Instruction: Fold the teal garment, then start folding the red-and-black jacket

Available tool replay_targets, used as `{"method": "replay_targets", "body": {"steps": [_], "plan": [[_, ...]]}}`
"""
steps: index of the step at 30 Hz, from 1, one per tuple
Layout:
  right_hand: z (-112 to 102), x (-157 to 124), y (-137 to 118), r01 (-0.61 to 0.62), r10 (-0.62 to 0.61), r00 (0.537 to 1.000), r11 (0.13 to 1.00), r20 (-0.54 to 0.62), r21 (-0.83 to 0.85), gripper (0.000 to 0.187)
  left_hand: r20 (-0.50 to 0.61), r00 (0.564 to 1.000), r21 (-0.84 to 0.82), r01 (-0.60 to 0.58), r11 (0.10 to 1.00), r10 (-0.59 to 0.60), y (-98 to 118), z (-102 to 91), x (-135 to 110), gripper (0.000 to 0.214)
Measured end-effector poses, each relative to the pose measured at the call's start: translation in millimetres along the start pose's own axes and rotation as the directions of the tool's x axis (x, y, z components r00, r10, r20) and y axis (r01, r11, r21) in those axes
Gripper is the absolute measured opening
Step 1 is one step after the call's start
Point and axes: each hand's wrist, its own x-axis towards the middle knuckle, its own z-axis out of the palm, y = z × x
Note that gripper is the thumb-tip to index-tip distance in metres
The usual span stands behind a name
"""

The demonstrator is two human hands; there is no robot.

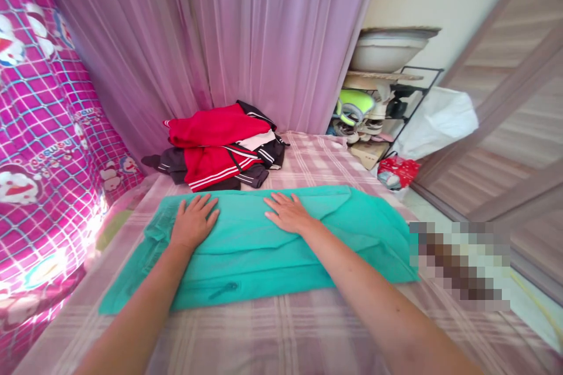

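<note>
A teal garment (246, 246) lies spread flat across the bed, partly folded. My left hand (193, 220) rests palm down on its left part, fingers stretched out and slightly apart. Flat on the garment's upper middle lies my right hand (285, 211), fingers extended toward the far side. Neither hand grips the cloth. Behind the garment sits a pile of red, black and white clothes (220, 146).
The bed has a pink plaid sheet (308, 334). A purple curtain (220, 35) hangs behind it, and a pink patterned cloth (39, 129) is at the left. A shoe rack (378, 111) with a basin on top and a white bag (435, 120) stand at the right.
</note>
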Motion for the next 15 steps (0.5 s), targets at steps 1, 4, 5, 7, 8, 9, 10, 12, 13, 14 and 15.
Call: {"method": "replay_targets", "body": {"steps": [1,4,5,7,8,9,10,12,13,14,15], "plan": [[-1,-1,13,-0.045,0.045,0.999,0.999,0.018,-0.002,0.064,0.028,1.000,0.004,0.011,1.000,-0.012,0,0.5,0,0.046],[-1,-14,68,-0.183,0.183,0.983,0.982,-0.006,-0.041,0.065,0.058,0.998,0.018,0.034,0.999,-0.035,-1,1.0,1,0.050],[1,-21,88,-0.230,0.228,0.973,0.971,-0.037,-0.069,0.065,0.062,0.997,0.021,0.035,0.999,-0.037,-1,1.2,1,0.051],[3,-35,122,-0.334,0.323,0.940,0.936,-0.106,-0.110,0.064,0.070,0.997,0.020,0.033,0.999,-0.034,-2,1.8,1,0.052],[4,-41,135,-0.376,0.360,0.924,0.919,-0.133,-0.122,0.063,0.072,0.997,0.018,0.033,0.999,-0.035,-3,2.2,2,0.052],[4,-46,144,-0.410,0.390,0.908,0.904,-0.153,-0.125,0.063,0.071,0.997,0.016,0.036,0.999,-0.037,-3,2.5,2,0.052],[4,-48,151,-0.433,0.412,0.896,0.893,-0.164,-0.123,0.062,0.067,0.997,0.014,0.039,0.999,-0.040,-3,2.8,2,0.052],[-1,-49,154,-0.462,0.444,0.882,0.880,-0.159,-0.105,0.061,0.059,0.997,0.009,0.046,0.999,-0.046,-3,3.0,2,0.051],[-4,-48,151,-0.475,0.460,0.876,0.875,-0.143,-0.092,0.061,0.057,0.997,0.007,0.047,0.999,-0.048,-3,3.0,3,0.051],[-8,-48,146,-0.485,0.473,0.872,0.871,-0.127,-0.080,0.060,0.054,0.997,0.005,0.049,0.999,-0.049,-3,2.9,3,0.050],[-11,-47,137,-0.489,0.480,0.869,0.869,-0.121,-0.068,0.059,0.052,0.997,0.004,0.050,0.999,-0.051,-2,2.7,3,0.050]]}}
